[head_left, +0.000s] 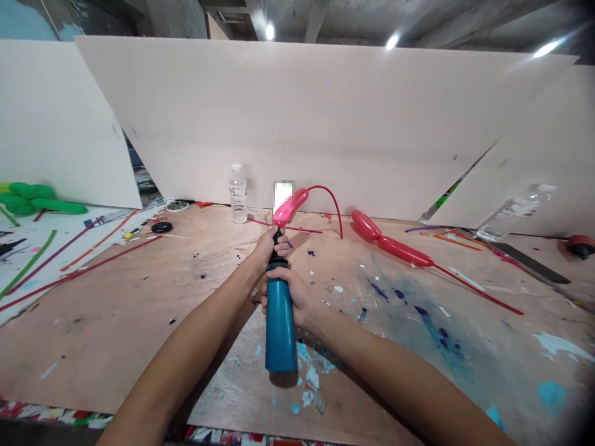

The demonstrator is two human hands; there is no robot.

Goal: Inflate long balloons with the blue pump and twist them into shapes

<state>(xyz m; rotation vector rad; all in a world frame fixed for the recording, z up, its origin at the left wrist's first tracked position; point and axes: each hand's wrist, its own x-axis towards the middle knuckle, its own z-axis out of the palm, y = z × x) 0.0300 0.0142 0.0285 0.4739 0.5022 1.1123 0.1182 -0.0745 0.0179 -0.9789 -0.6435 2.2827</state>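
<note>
My right hand (297,292) is wrapped round the blue barrel of a balloon hand pump (280,328), whose wide end points toward me. At the pump's black far end, my left hand (269,244) is closed round the nozzle and the neck of a pink-red modelling balloon (290,207). That balloon is partly filled, and its thin limp tail arches over to the right. Further right lies a red balloon (404,251), twisted into two filled sections with a thin tail. My fingers hide the point where balloon and nozzle meet.
A water bottle (238,195) stands behind my left hand; another bottle (515,210) leans at the right. A phone-like screen (282,193) stands against the white board (325,124). Green balloons (37,198) and several uninflated strips lie left. Paint and scraps dot the wooden table (139,328).
</note>
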